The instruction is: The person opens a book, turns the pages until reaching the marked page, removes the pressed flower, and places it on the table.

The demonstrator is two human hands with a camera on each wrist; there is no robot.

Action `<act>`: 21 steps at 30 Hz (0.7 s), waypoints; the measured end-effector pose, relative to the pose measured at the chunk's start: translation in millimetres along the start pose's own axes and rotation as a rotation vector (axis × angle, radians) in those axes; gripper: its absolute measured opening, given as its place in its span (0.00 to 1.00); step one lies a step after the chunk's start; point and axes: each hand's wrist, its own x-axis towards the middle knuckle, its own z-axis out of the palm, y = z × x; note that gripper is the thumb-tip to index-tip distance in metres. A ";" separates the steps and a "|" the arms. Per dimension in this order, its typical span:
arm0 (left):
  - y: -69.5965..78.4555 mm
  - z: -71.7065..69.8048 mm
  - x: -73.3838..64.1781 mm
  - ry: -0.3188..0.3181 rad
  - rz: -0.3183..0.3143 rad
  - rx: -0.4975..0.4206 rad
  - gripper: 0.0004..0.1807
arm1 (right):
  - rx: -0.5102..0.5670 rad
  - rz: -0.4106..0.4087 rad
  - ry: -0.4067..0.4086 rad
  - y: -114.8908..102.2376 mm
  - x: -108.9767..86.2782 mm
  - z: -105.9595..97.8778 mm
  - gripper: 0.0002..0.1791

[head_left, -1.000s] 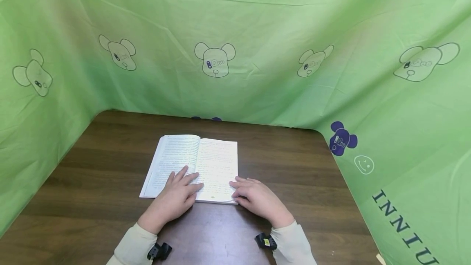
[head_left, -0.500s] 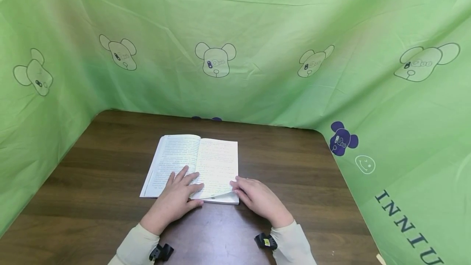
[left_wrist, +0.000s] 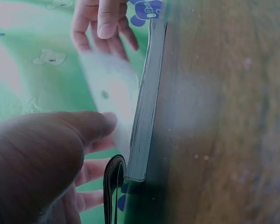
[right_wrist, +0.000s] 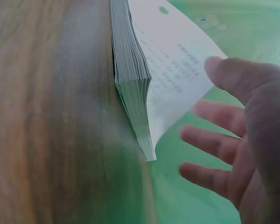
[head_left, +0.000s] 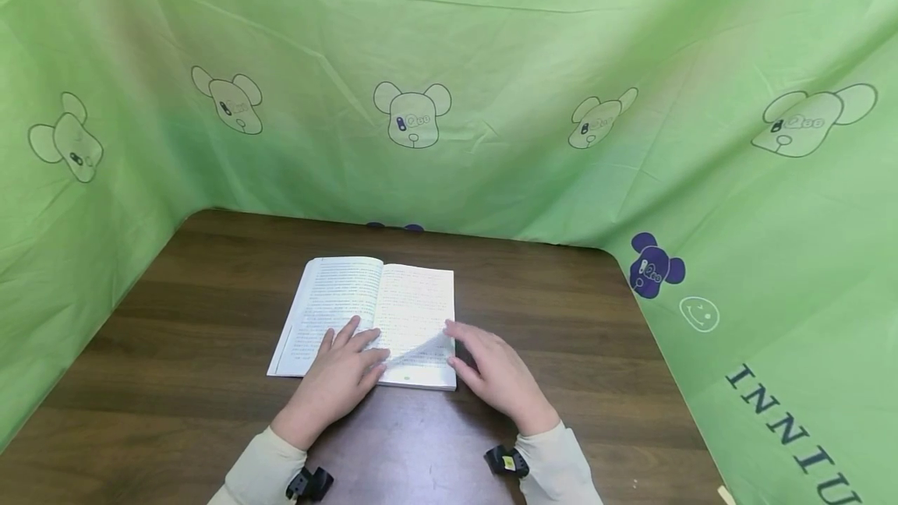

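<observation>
An open book lies on the brown table, its left pages flat. My left hand rests across the lower middle with spread fingers, thumb near the front edge. One right-hand page stands raised at its lower outer corner, baring the printed page below. My right hand is at the book's right edge, thumb and fingers apart. In the right wrist view, its thumb meets the edge of the raised page, and the other fingers spread out beyond it. The left wrist view shows the thick page block from the front.
The wooden table extends around the book. Green cloth with bear-head prints hangs at the back and both sides. Black straps with small devices sit at both wrists. A small pale object shows at the lower right edge.
The page's lower right corner has risen and swung up and away from the front edge. My right hand's fingers have spread apart and shifted slightly forward. The left hand stays nearly still.
</observation>
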 end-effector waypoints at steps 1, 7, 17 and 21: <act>0.1 -0.3 0.2 0.009 0.002 0.001 0.13 | 0.001 0.014 0.012 0.2 0.0 -0.9 0.28; -2.5 1.0 2.5 0.090 -0.012 -0.015 0.30 | 0.005 0.089 0.022 1.3 0.1 -2.0 0.35; -10.2 -2.0 5.8 0.278 0.007 -0.014 0.54 | 0.064 0.046 -0.129 2.1 -2.5 2.6 0.30; -11.4 -5.3 4.7 0.293 -0.011 0.012 0.55 | 0.151 0.019 -0.221 1.9 -5.1 2.8 0.30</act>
